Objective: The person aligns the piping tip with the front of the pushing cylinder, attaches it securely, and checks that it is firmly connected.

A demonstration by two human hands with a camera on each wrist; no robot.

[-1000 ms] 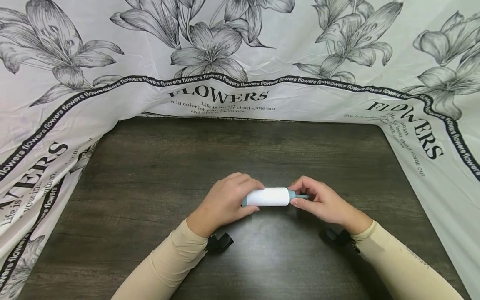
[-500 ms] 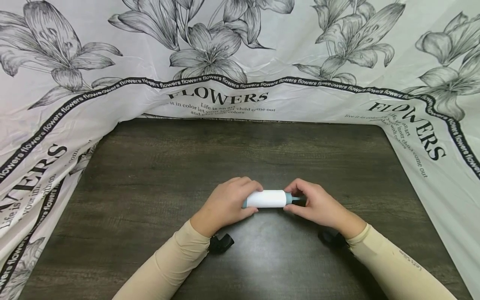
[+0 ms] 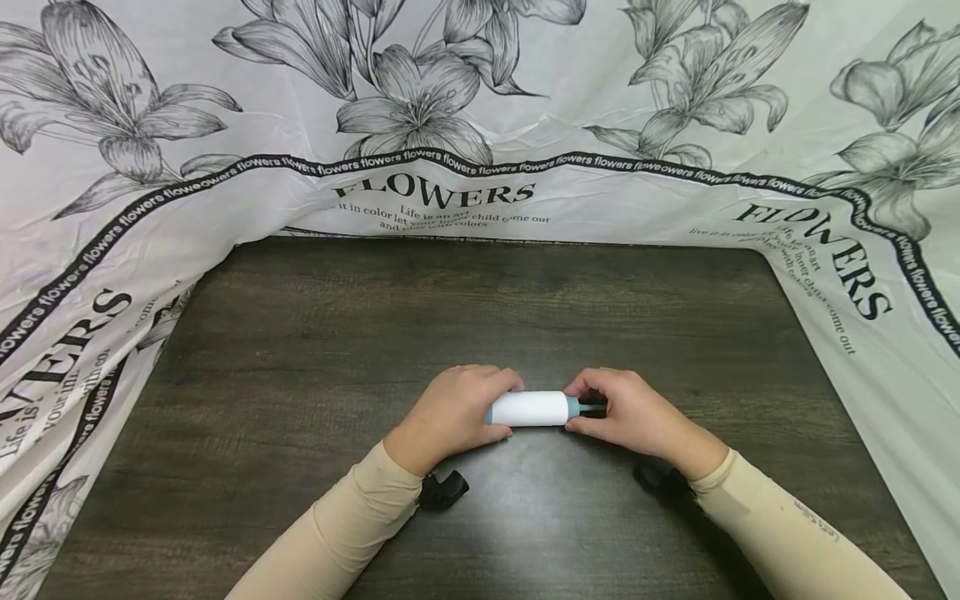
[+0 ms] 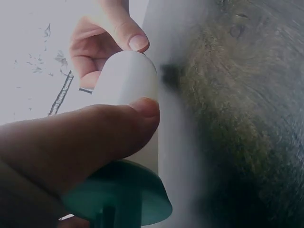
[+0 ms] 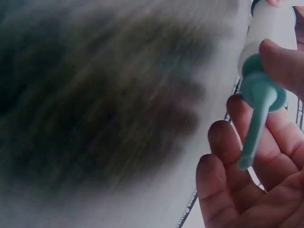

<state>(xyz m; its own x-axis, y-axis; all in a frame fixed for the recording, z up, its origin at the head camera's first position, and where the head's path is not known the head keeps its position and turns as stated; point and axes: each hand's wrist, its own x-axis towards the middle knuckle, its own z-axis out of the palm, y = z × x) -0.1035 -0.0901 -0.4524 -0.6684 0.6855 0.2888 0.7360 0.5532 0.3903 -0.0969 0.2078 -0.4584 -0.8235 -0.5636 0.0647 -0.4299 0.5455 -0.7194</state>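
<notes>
A white cylinder with teal ends is held level between both hands in the head view. My left hand grips its left end, thumb along the near side. In the left wrist view that thumb lies across the white body, beside a broad teal end piece. At the right end, my right hand pinches the edge by the teal collar. A thin teal stem sticks out from this collar toward the right palm. Lower right fingers are loosely curled below the stem, apart from it.
A dark wood-grain tabletop lies beneath the hands. White cloth with flower prints and lettering hangs at the back and both sides. Black wrist mounts sit under both wrists.
Both hands and the cylinder have moved slightly toward the person. My right hand has shifted left, bringing its fingers from the teal collar and stem up to the white body's edge.
</notes>
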